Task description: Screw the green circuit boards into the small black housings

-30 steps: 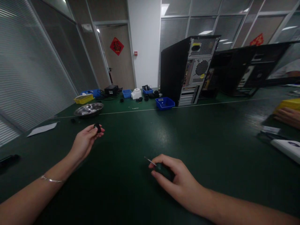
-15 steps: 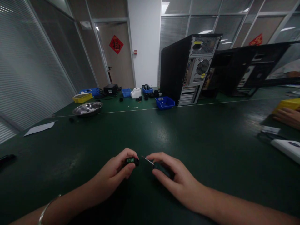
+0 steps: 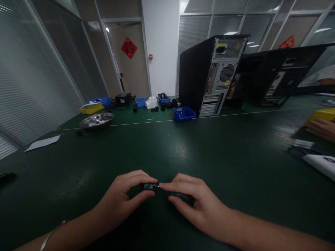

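Between the thumb and fingers of my left hand (image 3: 131, 191) is a small black part with a green circuit board (image 3: 148, 187) showing on its near side. My right hand (image 3: 193, 195) is wrapped round the dark handle of a screwdriver (image 3: 181, 197). Its thin metal shaft points left, and the tip is at the right end of the small part. My right index finger reaches along the shaft close to that end. Whether the tip is seated in anything is too small to tell. Both hands are just above the green table (image 3: 167, 150).
At the back stand a blue tray (image 3: 184, 114), a metal bowl (image 3: 96, 120), a yellow basket (image 3: 91, 108) and a black computer tower (image 3: 196, 73). A paper sheet (image 3: 43, 143) lies left. On the right, another person's hand (image 3: 323, 129) rests by a yellow object (image 3: 323, 115) near a white device (image 3: 320, 167).
The screwdriver tip has moved left and down to meet the small part, which was apart from it before. My left hand has shifted slightly right, and my right index finger has stretched forward.
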The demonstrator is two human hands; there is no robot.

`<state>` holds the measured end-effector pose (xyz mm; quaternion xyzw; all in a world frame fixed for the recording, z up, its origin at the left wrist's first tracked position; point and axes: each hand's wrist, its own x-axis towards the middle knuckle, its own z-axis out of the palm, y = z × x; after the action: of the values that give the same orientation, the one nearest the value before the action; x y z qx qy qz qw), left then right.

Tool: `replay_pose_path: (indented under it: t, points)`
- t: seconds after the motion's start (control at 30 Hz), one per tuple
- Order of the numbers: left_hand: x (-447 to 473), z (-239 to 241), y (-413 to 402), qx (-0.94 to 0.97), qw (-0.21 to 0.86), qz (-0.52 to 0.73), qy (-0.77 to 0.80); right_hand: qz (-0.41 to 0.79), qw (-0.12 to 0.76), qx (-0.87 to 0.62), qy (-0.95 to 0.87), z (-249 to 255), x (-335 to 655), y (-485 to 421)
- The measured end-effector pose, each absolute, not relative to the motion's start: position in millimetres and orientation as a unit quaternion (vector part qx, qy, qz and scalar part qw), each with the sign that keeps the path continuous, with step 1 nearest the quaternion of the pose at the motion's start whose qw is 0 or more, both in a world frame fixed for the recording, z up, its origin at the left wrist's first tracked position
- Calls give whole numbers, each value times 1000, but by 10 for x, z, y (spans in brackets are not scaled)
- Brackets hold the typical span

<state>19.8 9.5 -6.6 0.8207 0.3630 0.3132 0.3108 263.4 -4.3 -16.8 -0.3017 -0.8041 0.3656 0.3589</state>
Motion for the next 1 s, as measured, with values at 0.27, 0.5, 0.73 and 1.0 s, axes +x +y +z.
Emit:
replay_pose_path:
  t: [0.27,0.5,0.73,1.0]
  points:
    - [174,-106,56,862,240,304,328,369,341,-310,-807,-153,2624,-70]
    - [217,17,53,811,346,304,362,390,367,-298,-790,-125,2607,-76]
    - [234,6,46,802,345,301,383,386,365,-291,-796,-129,2616,-88]
    - [230,-3,70,789,388,308,362,397,370,-284,-790,-127,2601,-88]
